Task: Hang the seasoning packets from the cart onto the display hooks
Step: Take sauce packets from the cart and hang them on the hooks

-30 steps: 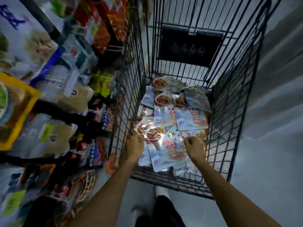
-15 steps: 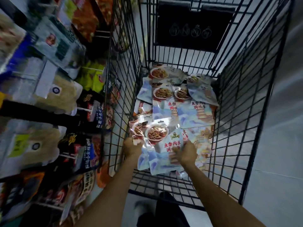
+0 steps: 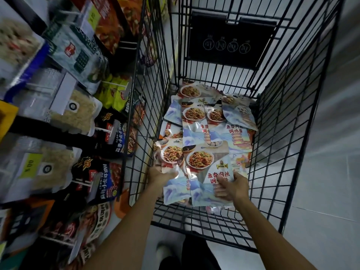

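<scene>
Both hands are low in the cart [image 3: 292,145], at its near end. The left hand [image 3: 159,173] pinches one seasoning packet [image 3: 171,154] by its side. The right hand [image 3: 231,187] grips a second packet [image 3: 204,164], thumb on top. Other packets [image 3: 214,121] lie flat farther away. I think the best way is to lift both straight up, away from the wire walls, then turn to the display hooks [image 3: 115,84] on the left.

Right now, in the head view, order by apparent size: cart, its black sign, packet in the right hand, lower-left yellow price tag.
1. cart
2. black sign
3. packet (nearer the camera; close to the sign)
4. yellow price tag
</scene>
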The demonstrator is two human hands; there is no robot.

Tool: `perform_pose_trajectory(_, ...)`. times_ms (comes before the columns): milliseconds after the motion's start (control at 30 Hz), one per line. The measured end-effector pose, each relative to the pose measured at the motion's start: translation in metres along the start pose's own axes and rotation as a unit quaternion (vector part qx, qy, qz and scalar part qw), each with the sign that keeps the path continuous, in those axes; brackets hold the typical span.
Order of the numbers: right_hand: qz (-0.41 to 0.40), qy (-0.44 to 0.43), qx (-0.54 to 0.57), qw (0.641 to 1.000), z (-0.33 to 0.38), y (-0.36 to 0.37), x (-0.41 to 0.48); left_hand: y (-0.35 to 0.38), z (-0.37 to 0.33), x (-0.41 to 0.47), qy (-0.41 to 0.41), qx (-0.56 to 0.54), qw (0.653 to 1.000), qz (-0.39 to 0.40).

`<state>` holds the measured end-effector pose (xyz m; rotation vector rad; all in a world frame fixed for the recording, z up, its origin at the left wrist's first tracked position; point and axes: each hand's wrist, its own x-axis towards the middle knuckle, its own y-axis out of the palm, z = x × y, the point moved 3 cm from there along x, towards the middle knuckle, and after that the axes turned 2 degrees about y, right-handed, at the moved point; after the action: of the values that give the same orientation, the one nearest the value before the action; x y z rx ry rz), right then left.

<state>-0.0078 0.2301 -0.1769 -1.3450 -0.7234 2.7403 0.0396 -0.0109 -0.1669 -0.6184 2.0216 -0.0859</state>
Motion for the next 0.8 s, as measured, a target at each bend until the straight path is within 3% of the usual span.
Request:
perform_pose_trajectory(133,0.055,0.004,0.045,0.997,0.005,-0.005,-0.008,0.0,-0.006,-0.005,0.034,-0.062,0.997,0.019)
perform_pose_trajectory(333,0.121,-0.082,0.069,0.987,0.031,-0.01,-0.029,-0.016,-0.02,-0.028,0.141,-0.051,0.988,0.019)
perform_pose_trajectory(600,0.132,-0.162,0.073,0.975,0.087,-0.026,-0.075,-0.085,-0.061,-0.102,0.269,-0.059,0.959,-0.057)
perform_pose_trajectory(800,0.196,-0.241,0.087,0.946,0.156,-0.018,-0.15,-0.167,-0.066,-0.193,0.344,-0.117,0.924,-0.118)
